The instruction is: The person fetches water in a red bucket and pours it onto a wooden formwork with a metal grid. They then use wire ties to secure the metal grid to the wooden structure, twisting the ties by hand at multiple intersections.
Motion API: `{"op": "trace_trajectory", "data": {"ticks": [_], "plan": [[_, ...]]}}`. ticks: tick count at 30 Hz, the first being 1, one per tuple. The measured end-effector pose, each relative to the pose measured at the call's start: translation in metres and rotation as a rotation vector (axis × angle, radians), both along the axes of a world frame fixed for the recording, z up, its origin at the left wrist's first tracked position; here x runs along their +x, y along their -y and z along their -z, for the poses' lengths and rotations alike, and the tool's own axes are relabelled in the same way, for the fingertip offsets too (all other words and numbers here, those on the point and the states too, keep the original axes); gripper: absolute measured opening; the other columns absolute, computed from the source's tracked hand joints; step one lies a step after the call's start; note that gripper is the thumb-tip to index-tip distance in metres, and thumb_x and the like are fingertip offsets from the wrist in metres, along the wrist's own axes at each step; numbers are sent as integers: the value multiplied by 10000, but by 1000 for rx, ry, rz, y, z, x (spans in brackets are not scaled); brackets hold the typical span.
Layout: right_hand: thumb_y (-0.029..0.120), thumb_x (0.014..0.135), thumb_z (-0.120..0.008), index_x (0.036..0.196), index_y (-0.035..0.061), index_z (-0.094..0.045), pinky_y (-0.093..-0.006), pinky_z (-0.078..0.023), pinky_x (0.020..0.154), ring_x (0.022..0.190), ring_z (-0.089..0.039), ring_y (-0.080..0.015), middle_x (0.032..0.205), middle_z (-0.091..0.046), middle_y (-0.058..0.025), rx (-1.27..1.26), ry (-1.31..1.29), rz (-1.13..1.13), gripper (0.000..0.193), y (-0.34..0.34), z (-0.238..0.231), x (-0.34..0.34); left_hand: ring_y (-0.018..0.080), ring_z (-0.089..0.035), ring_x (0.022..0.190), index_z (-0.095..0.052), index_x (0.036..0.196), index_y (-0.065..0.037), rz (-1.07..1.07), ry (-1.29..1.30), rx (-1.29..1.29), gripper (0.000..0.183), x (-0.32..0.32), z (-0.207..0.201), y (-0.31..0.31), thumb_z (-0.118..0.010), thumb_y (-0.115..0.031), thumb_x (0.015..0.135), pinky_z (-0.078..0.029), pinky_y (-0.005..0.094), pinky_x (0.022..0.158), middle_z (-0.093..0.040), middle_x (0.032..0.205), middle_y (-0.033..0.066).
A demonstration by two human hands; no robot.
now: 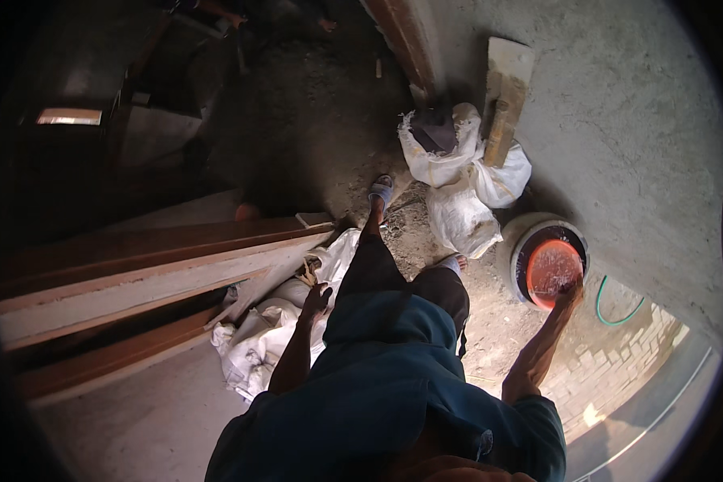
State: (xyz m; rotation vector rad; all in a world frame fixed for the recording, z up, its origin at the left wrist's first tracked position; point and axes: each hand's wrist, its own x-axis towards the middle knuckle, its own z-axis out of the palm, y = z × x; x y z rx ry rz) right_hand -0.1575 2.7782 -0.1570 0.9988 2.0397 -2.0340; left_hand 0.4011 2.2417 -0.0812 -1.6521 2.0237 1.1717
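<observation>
At the right, my right hand (569, 295) grips the near rim of an orange-red plastic basin (553, 269). The basin sits over the mouth of a large round grey container (512, 259); something wet or whitish shows inside it, too unclear to name. My left hand (317, 300) hangs at my left side with loosely bent fingers and nothing visible in it. Beneath and beside that hand lie white woven sacks (257, 347), crumpled against a wooden frame.
Several white sacks (458, 217) stand ahead by the wall, with a board (506, 104) leaning on them. A long wooden frame (161, 277) runs along the left. By the container, a green hose (618, 321) curves on the brick paving (618, 365). A doorpost (410, 48) rises ahead.
</observation>
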Motion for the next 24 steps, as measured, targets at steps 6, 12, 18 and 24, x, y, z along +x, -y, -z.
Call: {"op": "trace_trajectory", "data": {"ticks": [6, 12, 18, 24], "plan": [[407, 935, -651, 1056, 62, -521, -252, -240, 453, 436, -241, -72, 555, -194, 63, -231, 18, 210, 388, -30, -85, -1, 335, -558, 1281, -558, 1357, -13, 15, 40, -52, 584, -39, -16, -25, -586, -448, 969, -424, 412, 1077, -590, 1363, 227], [402, 920, -673, 742, 185, -344, -267, -229, 437, 408, -220, -86, 518, -171, 56, -230, -10, 196, 433, 16, -197, 24, 293, -597, 1221, -536, 1388, -33, -120, -13, 70, 590, -54, 11, 15, -605, -444, 971, -458, 383, 1019, -603, 1360, 191], [426, 884, -694, 742, 174, -352, -272, -232, 423, 419, -224, -90, 535, -171, 49, -101, -34, 267, 449, 90, -266, 60, 337, -604, 1227, -569, 1328, 28, -136, -210, -51, 575, -91, 47, 131, -627, -405, 955, -455, 413, 1037, -637, 1276, 261], [422, 847, -720, 805, 178, -433, -291, -273, 462, 459, -307, -106, 559, -232, 46, -32, -161, 181, 379, 161, -285, 113, 342, -670, 1108, -604, 1246, 63, -222, -421, -105, 492, -78, 122, 294, -610, -335, 957, -504, 422, 957, -691, 1138, 265]]}}
